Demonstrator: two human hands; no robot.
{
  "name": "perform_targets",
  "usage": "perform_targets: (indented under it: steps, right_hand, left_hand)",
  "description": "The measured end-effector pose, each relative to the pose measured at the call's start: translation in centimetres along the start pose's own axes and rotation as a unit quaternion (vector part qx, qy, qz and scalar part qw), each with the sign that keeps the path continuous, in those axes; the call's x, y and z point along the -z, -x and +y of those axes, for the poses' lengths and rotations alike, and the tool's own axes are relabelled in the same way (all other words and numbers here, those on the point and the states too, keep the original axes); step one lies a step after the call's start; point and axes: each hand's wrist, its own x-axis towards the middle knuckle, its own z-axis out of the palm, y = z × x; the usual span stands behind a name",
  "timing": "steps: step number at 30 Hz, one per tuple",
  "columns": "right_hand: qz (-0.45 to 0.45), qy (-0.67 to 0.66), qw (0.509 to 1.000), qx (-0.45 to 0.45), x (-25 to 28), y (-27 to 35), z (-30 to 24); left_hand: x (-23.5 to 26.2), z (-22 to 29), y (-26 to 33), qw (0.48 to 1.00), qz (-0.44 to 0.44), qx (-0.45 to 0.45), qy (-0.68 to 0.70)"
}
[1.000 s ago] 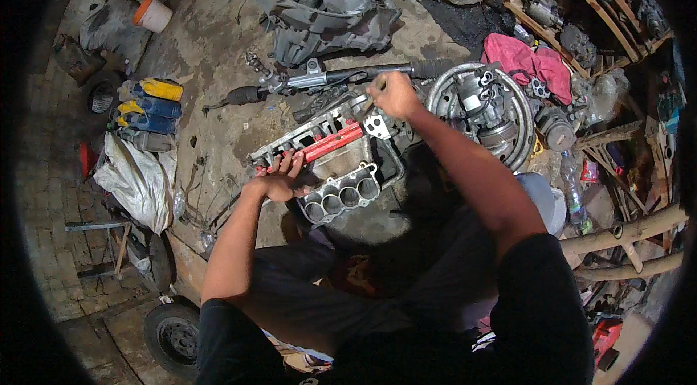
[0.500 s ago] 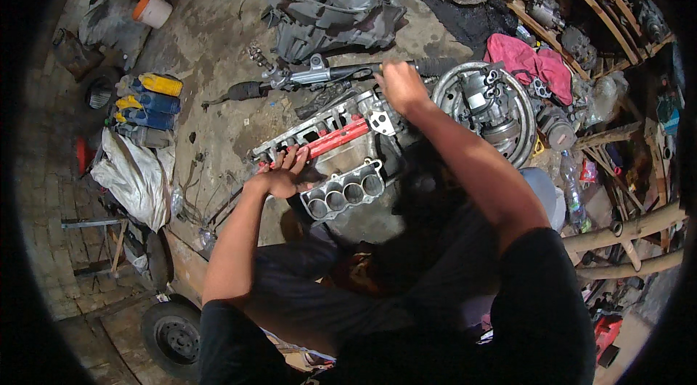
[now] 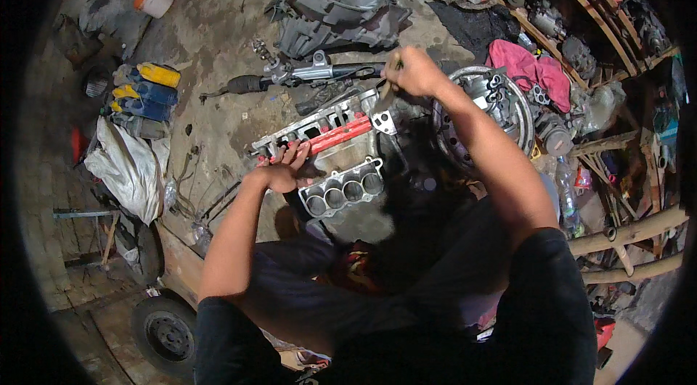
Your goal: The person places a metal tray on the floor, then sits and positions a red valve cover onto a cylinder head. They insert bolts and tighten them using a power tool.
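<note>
The left hand [image 3: 283, 173] is spreading half open, its fingers lying over the left end of one long red bar [image 3: 339, 136], not closing round anything that shows. That bar is running lengthwise along the grey cast-metal engine part [image 3: 337, 160], which is sitting on the floor before the person and showing four round openings in a row on its near side. And the right hand [image 3: 415, 74] is curling into a closed grip just above the engine part's far right end, clutching one small flat tool [image 3: 385, 98], its kind too unclear to tell!

Beyond the engine part, one long silver-and-black metal rod assembly [image 3: 314, 73] is stretching sideways; farther beyond, one big grey ribbed metal housing [image 3: 334, 15] is lying. Right of the engine part, one round metal wheel rim [image 3: 528, 120] is resting, one bright pink cloth [image 3: 534, 73] bunching beyond. Well to its left, one crumpled white sack [image 3: 131, 171] is slumping.
</note>
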Motion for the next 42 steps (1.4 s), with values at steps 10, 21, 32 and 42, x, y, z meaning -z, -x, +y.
perform_targets:
  steps: [10,21,32,42]
  right_hand:
    - [-0.014,0.113,0.991,0.075,-2.1,5.0,0.8]
    - [-0.001,0.158,0.987,0.030,-0.6,14.0,-2.2]
    - [0.017,0.084,0.996,0.001,-6.9,15.9,0.9]
    - [0.195,0.089,0.968,0.129,4.3,12.3,-8.2]
  left_hand:
    - [-1.2,-0.8,-1.4,0.999,0.023,0.022,-0.002]
    - [-1.3,-0.6,-1.7,0.998,0.039,0.003,0.040]
    - [-1.2,-0.5,-2.0,0.996,0.053,0.004,0.077]
    - [-0.9,-0.2,0.3,0.997,0.030,0.020,0.062]
